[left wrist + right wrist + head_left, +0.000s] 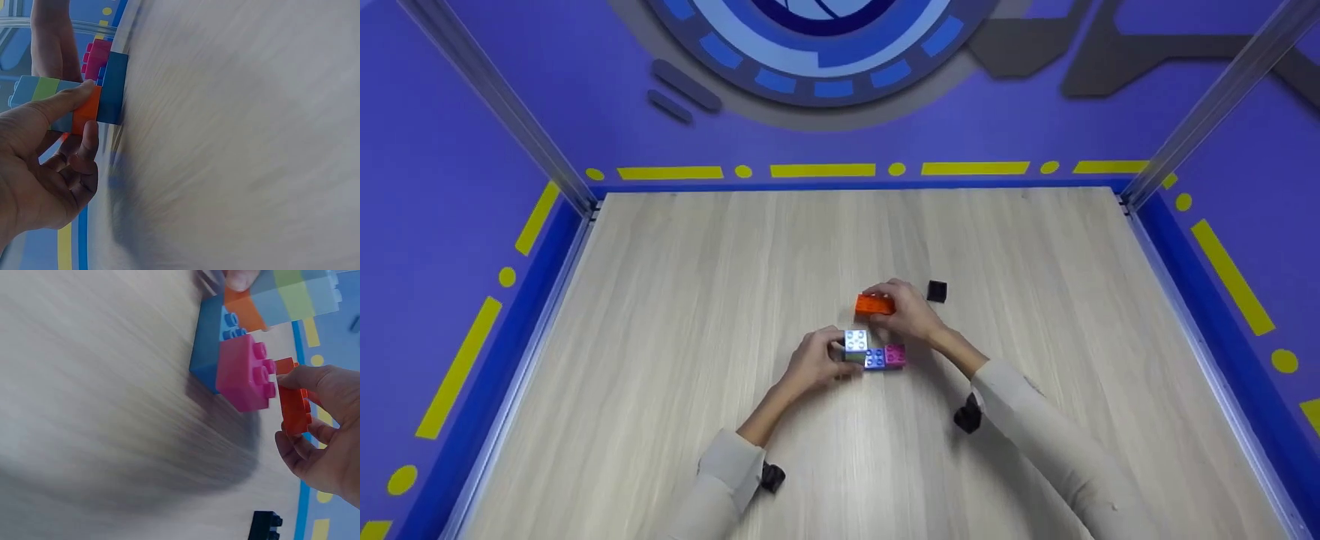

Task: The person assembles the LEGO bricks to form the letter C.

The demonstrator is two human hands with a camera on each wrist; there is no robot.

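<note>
A built piece of toy bricks stands on the table: a long blue brick [205, 343] at its base, a pink brick [242, 374] on one end, and a tower of orange, light blue and green bricks [46, 89] on the other. My left hand [812, 358] holds the tower from the left, thumb on its near side. Just beyond the built piece, my right hand [911, 311] pinches a long orange brick [293, 402] between thumb and fingers. In the right wrist view this brick's studs face the palm side, and it is apart from the pink brick.
Behind the right hand, a small black brick [937, 291] lies on the wooden table [697, 300]. Purple-blue panels [825, 142] with yellow marks wall the table at the back and both sides. Each sleeve carries a black wrist camera [968, 414].
</note>
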